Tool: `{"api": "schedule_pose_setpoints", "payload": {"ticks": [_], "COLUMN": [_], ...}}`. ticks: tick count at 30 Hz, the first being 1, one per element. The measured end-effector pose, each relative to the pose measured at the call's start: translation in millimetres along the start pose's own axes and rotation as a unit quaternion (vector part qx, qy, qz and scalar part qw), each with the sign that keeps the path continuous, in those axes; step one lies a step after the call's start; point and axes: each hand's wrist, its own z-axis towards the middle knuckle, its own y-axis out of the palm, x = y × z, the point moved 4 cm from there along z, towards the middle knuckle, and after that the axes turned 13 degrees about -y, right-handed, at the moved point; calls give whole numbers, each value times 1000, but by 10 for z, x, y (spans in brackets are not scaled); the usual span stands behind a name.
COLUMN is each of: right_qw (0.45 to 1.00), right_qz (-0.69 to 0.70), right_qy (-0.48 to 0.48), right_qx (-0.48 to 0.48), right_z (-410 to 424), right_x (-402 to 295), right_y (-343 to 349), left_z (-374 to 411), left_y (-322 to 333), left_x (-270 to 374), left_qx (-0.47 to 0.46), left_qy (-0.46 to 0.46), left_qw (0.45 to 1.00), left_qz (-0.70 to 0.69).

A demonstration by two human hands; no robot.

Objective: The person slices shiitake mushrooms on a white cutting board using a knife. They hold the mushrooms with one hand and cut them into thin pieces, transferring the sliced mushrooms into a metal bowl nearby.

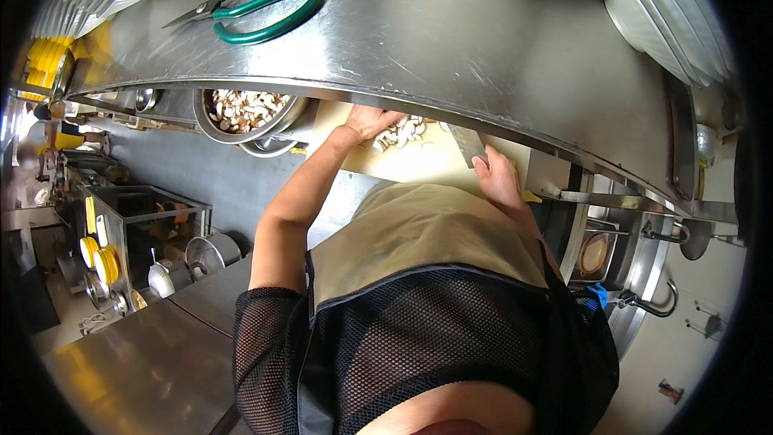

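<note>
On a pale cutting board [356, 160] lies a heap of sliced mushrooms [406, 133]. My left hand [369, 122] rests at the heap's left side, thumb stretched toward the slices; the shelf edge partly covers its fingers. My right hand [500, 176] grips a cleaver [466, 144], whose broad metal blade stands right of the heap. Part of the blade and the board's far side are hidden under the shelf. Left of the board, a metal bowl [204, 127] holds many cut mushroom pieces [249, 110].
Above the board runs a steel shelf [423, 42], bearing green-handled scissors [272, 3] and stacked white dishes [664, 18]. Another metal bowl [269, 146] sits partly beneath the mushroom bowl. Sinks with a faucet [655, 302] are at right. A person [51, 133] stands far left.
</note>
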Motion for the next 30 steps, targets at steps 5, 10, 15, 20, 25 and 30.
{"api": "schedule_pose_setpoints", "payload": {"ticks": [5,10,15,20,25,30], "right_qw": [1000,1000,998,999,998,995], "right_qz": [-1,5,43,42,51,70], "right_qy": [-5,15,9,-7,-22,-1], "right_qx": [23,13,43,29,33,76], "right_z": [-3,2,-37,-6,16,-40], "right_x": [-13,-86,60,90,-5,28], "right_y": [-34,-77,27,68,36,-8], "left_z": [-118,-221,-503,-280,145,297], "left_y": [-148,-163,9,229,398,198], "left_x": [311,360,369,286,45,128], "left_qx": [-97,-139,81,147,288,237], "left_qy": [23,38,198,166,202,104], "left_qw": [995,988,961,970,933,966], "left_qz": [-8,60,173,98,79,-8]}}
